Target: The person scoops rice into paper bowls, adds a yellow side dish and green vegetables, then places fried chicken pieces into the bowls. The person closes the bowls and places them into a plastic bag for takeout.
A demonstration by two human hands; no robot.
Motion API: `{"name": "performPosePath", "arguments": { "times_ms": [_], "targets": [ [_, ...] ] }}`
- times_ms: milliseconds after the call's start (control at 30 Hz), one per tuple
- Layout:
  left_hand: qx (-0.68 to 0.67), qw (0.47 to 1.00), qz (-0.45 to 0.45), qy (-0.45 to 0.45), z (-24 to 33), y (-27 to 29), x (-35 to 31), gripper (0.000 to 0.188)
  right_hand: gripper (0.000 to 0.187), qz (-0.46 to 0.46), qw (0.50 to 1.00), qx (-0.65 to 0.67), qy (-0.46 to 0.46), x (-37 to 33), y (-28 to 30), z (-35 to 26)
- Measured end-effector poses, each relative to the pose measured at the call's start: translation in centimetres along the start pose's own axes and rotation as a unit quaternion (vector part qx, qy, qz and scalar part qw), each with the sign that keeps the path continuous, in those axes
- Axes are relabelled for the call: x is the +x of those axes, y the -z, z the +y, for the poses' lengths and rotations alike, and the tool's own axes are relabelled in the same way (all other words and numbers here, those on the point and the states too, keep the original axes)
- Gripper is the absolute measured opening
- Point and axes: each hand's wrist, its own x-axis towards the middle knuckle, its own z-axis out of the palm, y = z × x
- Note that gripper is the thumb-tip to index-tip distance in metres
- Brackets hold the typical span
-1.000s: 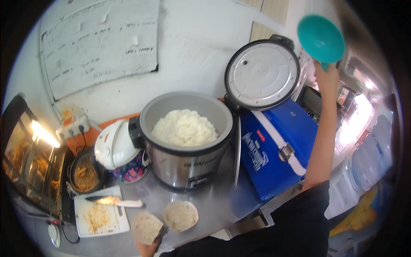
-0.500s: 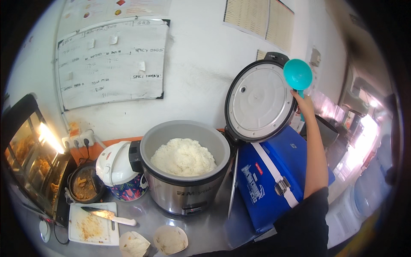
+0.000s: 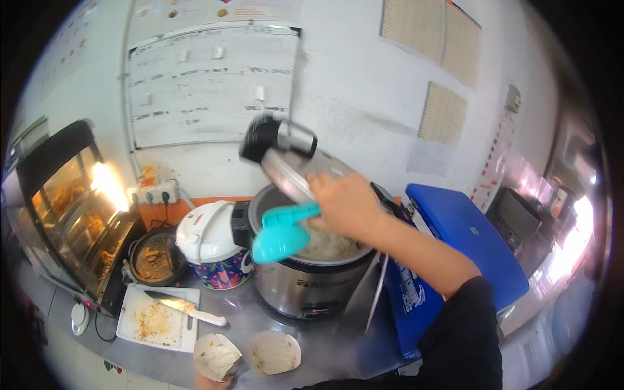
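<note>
My right hand (image 3: 348,203) is closed round the handle of a turquoise scoop (image 3: 281,242), its bowl hanging over the cooker's front left rim. The same hand is at the edge of the rice cooker lid (image 3: 289,179), which is tilted partway down and blurred by motion. Below it, white rice (image 3: 328,246) shows in the big steel rice cooker (image 3: 305,289). At the lower edge my left hand (image 3: 213,382), only partly in view, grips the near side of a paper food tray (image 3: 218,356) with rice in it. A second paper tray (image 3: 274,352) stands beside it.
A white cutting board (image 3: 153,325) with a knife (image 3: 195,311) lies at the left. Behind it are a pan of brown food (image 3: 154,257) and a lit display warmer (image 3: 78,208). A smaller floral cooker (image 3: 218,244) adjoins the big one; a blue cooler box (image 3: 468,247) stands right.
My right hand has swung left and down from the raised lid, bringing the lid partway over the cooker with the scoop still held. My left hand has appeared at the paper tray.
</note>
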Motion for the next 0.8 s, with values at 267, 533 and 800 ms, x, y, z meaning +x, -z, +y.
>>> {"name": "performPosePath", "arguments": {
  "times_ms": [267, 533, 800],
  "targets": [
    [-0.013, 0.997, 0.061, 0.052, 0.8, -0.2, 0.1, 0.077, 0.034, -0.087, 0.971, 0.193, -0.111, 2.8, -3.3, 1.6],
    [-0.087, 0.994, 0.017, 0.071, 0.8, 0.3, 0.6, 0.064, 0.032, 0.029, 0.96, 0.215, -0.176, 14.7, -11.4, 1.7],
    [-0.052, 0.995, -0.001, 0.082, 0.0, -0.5, 0.4, 0.058, 0.03, 0.002, 0.927, 0.336, -0.166, 17.3, -19.2, -2.7]
  ]
}}
